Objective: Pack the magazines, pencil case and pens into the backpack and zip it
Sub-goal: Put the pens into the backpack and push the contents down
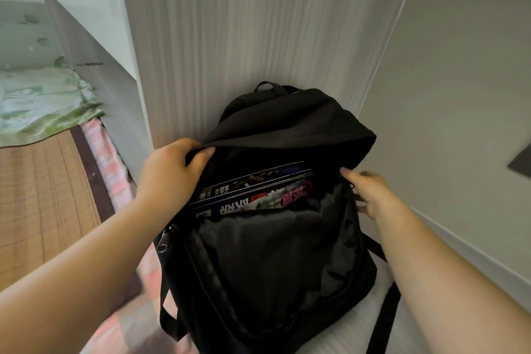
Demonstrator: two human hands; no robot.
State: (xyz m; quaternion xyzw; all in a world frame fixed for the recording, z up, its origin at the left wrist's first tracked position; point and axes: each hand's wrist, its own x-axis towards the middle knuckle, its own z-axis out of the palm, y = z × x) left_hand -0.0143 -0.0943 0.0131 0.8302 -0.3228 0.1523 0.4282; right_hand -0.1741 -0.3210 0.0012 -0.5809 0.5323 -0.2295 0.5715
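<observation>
Pale white ledge (344, 333) runs along the bottom right, smooth and faintly streaked, and the black backpack (273, 261) stands on it, close to the viewer. Its matte woven cloth is soft and slumped. A flat webbing strap (385, 322) hangs down the near right side, and another loops down on the left. On the near left corner a dark metal zip pull (165, 238) sits at the end of an unzipped track.

Two bare forearms reach in from the bottom corners. The main compartment gapes, showing thin, slightly shiny black lining that sags in folds. Against its far side lie the magazines (253, 192), glossy, flat and thin. They lean lengthwise, with dark covers, white lettering and red blocks. No pencil case or pens can be made out.

At the left of the mouth, the left hand (169, 172) grips the flap edge, its fingers (201, 156) curled over the fabric and lifting it. At the right corner, the right hand (370, 195) holds the rim, one digit straight along the edge and the rest curled against the bag's side.

Beyond the hands the flap folds back in a rounded hump, topped by a small carry loop (265, 85). Behind it rises a wall panel (230, 37) with fine vertical grooves. Off to the left lie a tan woven mat (43, 195), pink checked fabric (106, 152) and a crumpled green leaf-print cloth (43, 100).
</observation>
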